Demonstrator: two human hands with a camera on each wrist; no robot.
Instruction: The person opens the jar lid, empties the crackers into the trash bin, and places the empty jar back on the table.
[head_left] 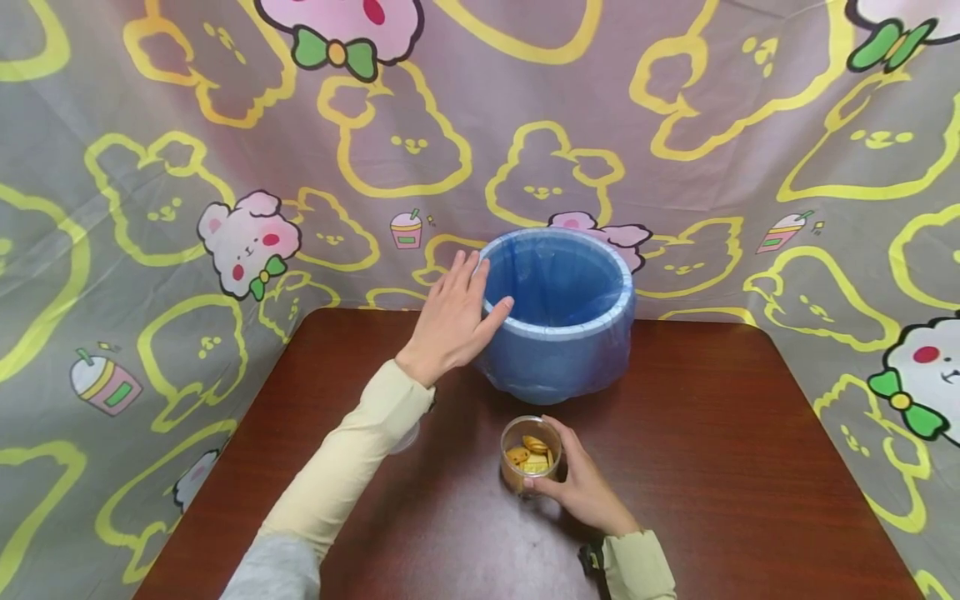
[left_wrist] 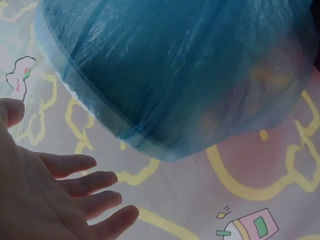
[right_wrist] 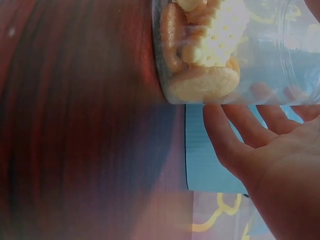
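My left hand point(head_left: 453, 321) is held with fingers spread at the left side of a blue bin point(head_left: 555, 362) lined with a thin plastic bag. In the left wrist view the same hand point(left_wrist: 65, 195) shows a gap between its fingers and the bin point(left_wrist: 165, 75). In front of the bin, my right hand point(head_left: 588, 483) grips a clear jar point(head_left: 517, 482) by its right side, thumb at the near side. Several biscuits point(head_left: 534, 454) lie inside. Up close, the right wrist view shows the fingers point(right_wrist: 220, 132) against the jar wall, with a pale, dimpled biscuit point(right_wrist: 220, 35) among rounder ones.
A clear round piece point(head_left: 405, 439), perhaps a lid, lies on the dark wooden table point(head_left: 720, 467), partly hidden behind my left sleeve. Patterned cloth point(head_left: 480, 150) hangs along the back and both sides of the table.
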